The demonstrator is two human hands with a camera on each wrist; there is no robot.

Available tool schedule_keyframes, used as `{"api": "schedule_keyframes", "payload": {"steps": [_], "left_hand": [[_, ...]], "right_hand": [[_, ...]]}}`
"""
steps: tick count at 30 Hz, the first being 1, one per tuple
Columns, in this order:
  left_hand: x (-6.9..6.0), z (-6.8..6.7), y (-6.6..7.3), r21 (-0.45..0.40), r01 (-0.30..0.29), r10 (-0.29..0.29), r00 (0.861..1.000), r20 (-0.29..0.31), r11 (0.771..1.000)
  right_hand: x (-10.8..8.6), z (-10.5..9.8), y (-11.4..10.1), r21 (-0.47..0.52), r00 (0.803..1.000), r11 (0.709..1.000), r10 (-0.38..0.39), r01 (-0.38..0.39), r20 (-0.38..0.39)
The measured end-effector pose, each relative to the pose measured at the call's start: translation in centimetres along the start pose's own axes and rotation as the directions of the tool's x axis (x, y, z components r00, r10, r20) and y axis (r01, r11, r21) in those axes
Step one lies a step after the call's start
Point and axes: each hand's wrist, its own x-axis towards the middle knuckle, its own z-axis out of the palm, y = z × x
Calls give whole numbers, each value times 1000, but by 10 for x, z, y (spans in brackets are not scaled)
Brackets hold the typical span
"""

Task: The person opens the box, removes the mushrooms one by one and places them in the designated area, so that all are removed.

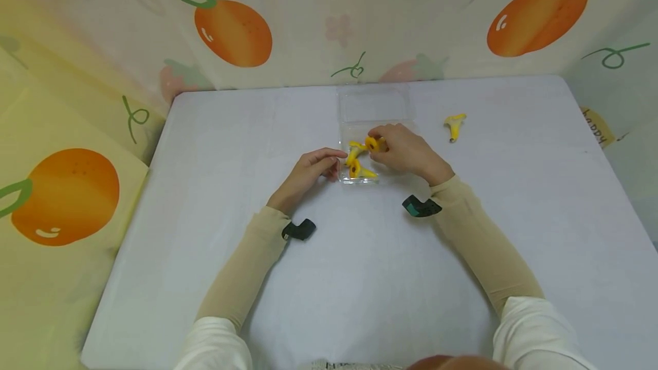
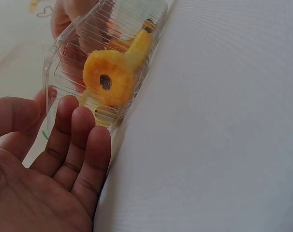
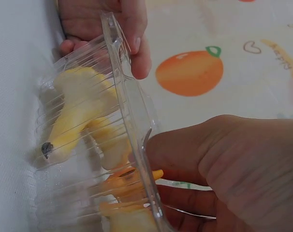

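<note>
A clear plastic clamshell box [image 1: 345, 130] stands on the table with its lid [image 1: 375, 104] folded back. Yellow trumpet-shaped mushrooms lie inside: one mushroom [image 1: 364, 173] near the front wall, another mushroom [image 1: 353, 155] just behind it. My right hand [image 1: 408, 152] pinches a further yellow mushroom [image 1: 372, 143] over the box's right part; its fingertips are partly hidden behind the box wall in the right wrist view. At the box's left side, my left hand [image 1: 310, 169] touches the wall and rim with loosely extended fingers [image 2: 83, 125]. A dark-centred mushroom [image 2: 108, 77] shows through the ribbed plastic.
One more yellow mushroom [image 1: 454, 126] lies on the white table [image 1: 514, 187] to the right of the box. A curtain [image 1: 308, 21] printed with oranges hangs behind the table and along its left side. Dark wrist cameras [image 1: 421, 206] jut from both sleeves.
</note>
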Motion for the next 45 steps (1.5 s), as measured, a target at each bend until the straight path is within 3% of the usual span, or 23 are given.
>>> {"api": "schedule_keyframes", "payload": {"steps": [18, 33, 45], "left_hand": [[-1, 1, 1, 4, 10, -10, 1000, -8, 1000], [0, 1, 1, 6, 23, -23, 1000, -12, 1000], [0, 1, 1, 4, 34, -34, 999, -15, 999]], "right_hand": [[-3, 2, -2, -96, 1000, 995, -24, 24, 5], [-3, 4, -2, -33, 1000, 999, -12, 12, 2], [-3, 4, -3, -36, 1000, 999, -26, 26, 3]]}}
